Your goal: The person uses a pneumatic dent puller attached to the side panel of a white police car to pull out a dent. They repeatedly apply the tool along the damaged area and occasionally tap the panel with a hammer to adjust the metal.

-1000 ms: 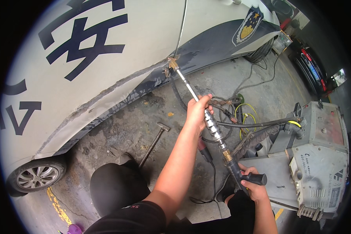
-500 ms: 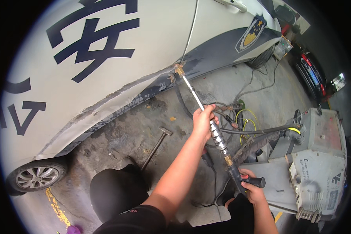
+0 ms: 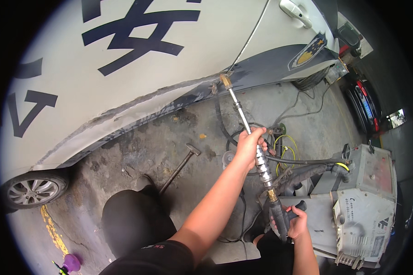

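My left hand (image 3: pixel 248 145) is clenched round the ridged weight of the slide-hammer puller (image 3: pixel 254 151), and my right hand (image 3: pixel 294 222) grips its black handle near me. That lines the rod up on the dented car sill (image 3: pixel 183 98), where its brass tip (image 3: pixel 225 80) touches. Compared with a second ago, the tip sits further right and the hammer (image 3: pixel 179 167) lies on the floor as before.

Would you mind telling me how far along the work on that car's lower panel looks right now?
Done: the puller rod has its brass tip against the dark sill, with the machine cabled beside it. In hand: the left hand grips the sliding weight, and the right hand holds the black handle. Left: the long crease along the panel is still visible, and the hammer lies unused.
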Demonstrator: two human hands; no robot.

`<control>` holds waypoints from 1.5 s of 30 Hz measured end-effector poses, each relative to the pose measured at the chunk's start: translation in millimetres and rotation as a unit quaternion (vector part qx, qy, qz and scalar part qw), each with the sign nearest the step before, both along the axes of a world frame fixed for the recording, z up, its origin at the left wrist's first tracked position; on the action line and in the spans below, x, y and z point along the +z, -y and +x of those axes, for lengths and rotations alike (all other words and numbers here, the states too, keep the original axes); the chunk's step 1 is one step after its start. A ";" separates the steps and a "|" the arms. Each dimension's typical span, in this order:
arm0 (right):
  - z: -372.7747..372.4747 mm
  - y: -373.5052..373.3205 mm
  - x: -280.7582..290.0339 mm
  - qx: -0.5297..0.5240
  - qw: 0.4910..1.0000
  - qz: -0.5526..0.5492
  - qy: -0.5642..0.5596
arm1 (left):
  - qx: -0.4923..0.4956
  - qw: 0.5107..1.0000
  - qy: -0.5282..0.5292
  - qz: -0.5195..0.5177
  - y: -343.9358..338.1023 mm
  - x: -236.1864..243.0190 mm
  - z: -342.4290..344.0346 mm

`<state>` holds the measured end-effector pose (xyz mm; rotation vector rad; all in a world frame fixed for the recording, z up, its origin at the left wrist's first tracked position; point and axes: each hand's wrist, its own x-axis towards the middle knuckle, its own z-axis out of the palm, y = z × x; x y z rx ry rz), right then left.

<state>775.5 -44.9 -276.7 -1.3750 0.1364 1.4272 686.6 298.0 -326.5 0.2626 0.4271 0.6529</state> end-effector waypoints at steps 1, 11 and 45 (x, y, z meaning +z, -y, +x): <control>-1.8 -1.1 -0.9 0.002 1.000 0.020 -0.016 | -0.006 1.000 -0.006 0.004 -1.4 0.2 0.3; -64.4 4.3 -9.9 0.278 0.724 0.024 0.631 | -0.051 0.998 -0.031 0.015 -0.5 -47.4 -10.2; -63.1 -10.7 -2.1 0.313 0.593 0.034 0.741 | -0.050 0.998 -0.027 0.027 -11.6 -32.0 -15.0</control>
